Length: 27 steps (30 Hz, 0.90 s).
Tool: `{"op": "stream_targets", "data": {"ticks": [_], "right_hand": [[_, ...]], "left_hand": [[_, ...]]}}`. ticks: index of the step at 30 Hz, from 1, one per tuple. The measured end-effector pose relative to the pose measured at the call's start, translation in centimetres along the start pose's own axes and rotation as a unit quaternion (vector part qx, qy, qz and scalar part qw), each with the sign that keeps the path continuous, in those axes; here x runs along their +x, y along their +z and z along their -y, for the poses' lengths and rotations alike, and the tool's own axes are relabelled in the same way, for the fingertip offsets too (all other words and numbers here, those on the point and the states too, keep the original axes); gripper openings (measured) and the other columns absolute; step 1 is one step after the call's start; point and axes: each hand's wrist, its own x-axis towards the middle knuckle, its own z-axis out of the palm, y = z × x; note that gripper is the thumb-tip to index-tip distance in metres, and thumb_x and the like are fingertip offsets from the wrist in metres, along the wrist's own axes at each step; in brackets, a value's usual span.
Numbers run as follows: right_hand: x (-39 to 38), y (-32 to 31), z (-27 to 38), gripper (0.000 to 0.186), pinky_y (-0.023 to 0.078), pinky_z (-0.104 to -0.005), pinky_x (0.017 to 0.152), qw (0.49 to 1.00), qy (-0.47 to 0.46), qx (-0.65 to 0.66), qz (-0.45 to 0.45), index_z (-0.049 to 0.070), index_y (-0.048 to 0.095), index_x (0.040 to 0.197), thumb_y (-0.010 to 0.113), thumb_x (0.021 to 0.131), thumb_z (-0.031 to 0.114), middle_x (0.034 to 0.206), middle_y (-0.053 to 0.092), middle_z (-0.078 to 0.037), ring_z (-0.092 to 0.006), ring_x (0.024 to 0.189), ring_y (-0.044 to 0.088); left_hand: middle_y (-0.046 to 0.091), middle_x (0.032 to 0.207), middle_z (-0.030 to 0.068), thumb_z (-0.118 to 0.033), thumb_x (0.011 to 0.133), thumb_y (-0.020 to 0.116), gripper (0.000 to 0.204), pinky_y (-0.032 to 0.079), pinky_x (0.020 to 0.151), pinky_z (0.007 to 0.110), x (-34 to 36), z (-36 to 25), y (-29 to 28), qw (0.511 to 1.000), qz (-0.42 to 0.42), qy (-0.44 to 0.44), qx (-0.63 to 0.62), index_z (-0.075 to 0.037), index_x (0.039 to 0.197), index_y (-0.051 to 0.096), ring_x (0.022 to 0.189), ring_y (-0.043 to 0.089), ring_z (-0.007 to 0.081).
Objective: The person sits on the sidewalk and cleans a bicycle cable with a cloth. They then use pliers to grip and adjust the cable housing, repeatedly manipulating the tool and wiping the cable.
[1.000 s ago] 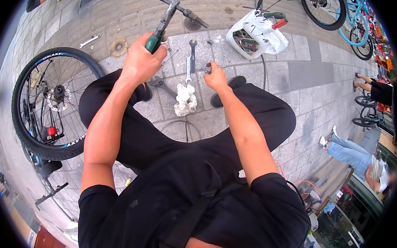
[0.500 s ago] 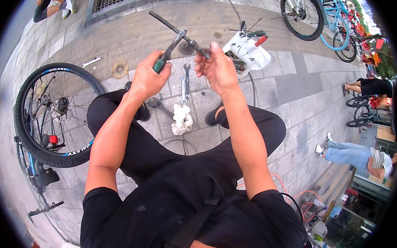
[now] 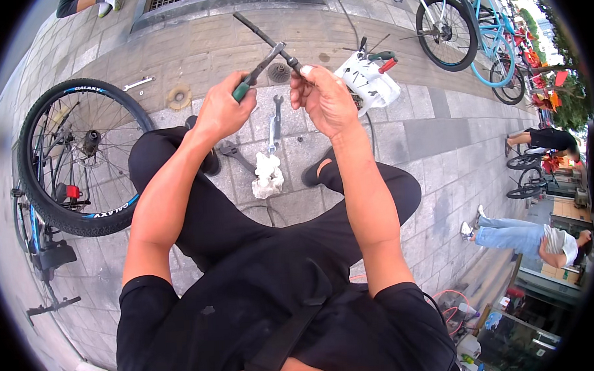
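Observation:
My left hand is closed round a green-handled wrench, its metal head set on a thin dark rod that looks like a hub axle. The axle slants in mid-air, its long end pointing far left. At its near, thicker end my right hand pinches it between thumb and fingers. Beneath my hands, a dark open-ended wrench and a silver wrench lie on the paving. An adjustable wrench and a crumpled white rag lie nearer me.
A bicycle wheel stands beside my left knee. A small spanner, a tan ring and a sprocket cassette lie beyond. A white tool container stands right of my hands. Parked bicycles and people are farther right.
My right thumb and fingers have closed in on the axle's end, where they were more spread. The axle and wrench have shifted slightly right. My view has turned a little.

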Motion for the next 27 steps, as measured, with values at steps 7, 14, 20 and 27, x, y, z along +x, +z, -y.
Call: {"op": "stream_targets", "data": {"ticks": [7,14,20,27], "right_hand": [[0.5,-3.1,-1.8,0.019,0.05,-0.0334,0.065,0.999,-0.028,0.001,-0.04,-0.002,0.065,0.101,0.066,0.096,0.016,0.085,0.067,-0.01,-0.0187,0.07,0.064],[0.2,-12.7,-11.6,0.036,0.055,-0.0377,0.072,0.881,0.134,-0.416,-0.18,-0.003,0.071,0.101,0.073,0.085,0.029,0.09,0.074,-0.015,-0.0259,0.08,0.071],[-1.1,-16.7,-19.4,0.051,0.054,-0.0445,0.096,0.741,0.233,-0.609,-0.163,-0.003,0.071,0.111,0.076,0.079,0.036,0.11,0.073,-0.026,-0.0404,0.109,0.07],[-1.6,-18.1,-22.8,0.042,0.055,-0.0415,0.091,0.797,0.208,-0.535,-0.188,-0.002,0.07,0.111,0.073,0.086,0.031,0.11,0.074,-0.021,-0.035,0.105,0.071]], "left_hand": [[0.071,0.089,0.0135,-0.029,0.092,0.071,0.031,0.053,0.079,0.037,0.7,2.5,-0.3,0.997,-0.054,-0.037,0.03,-0.006,0.113,0.071,0.083,0.068,0.0248],[0.066,0.082,0.0024,-0.03,0.093,0.072,0.035,0.051,0.074,0.031,1.8,2.4,-0.6,0.995,-0.045,-0.083,-0.009,-0.005,0.117,0.072,0.076,0.06,0.0136],[0.067,0.086,0.0035,-0.028,0.092,0.073,0.033,0.051,0.079,0.031,2.5,1.1,0.4,0.996,-0.008,-0.089,0.015,-0.005,0.116,0.072,0.082,0.061,0.0144],[0.069,0.088,0.0069,-0.026,0.092,0.072,0.031,0.052,0.083,0.033,3.3,0.2,0.9,0.996,0.027,-0.085,0.016,-0.004,0.113,0.071,0.085,0.064,0.0159]]}}
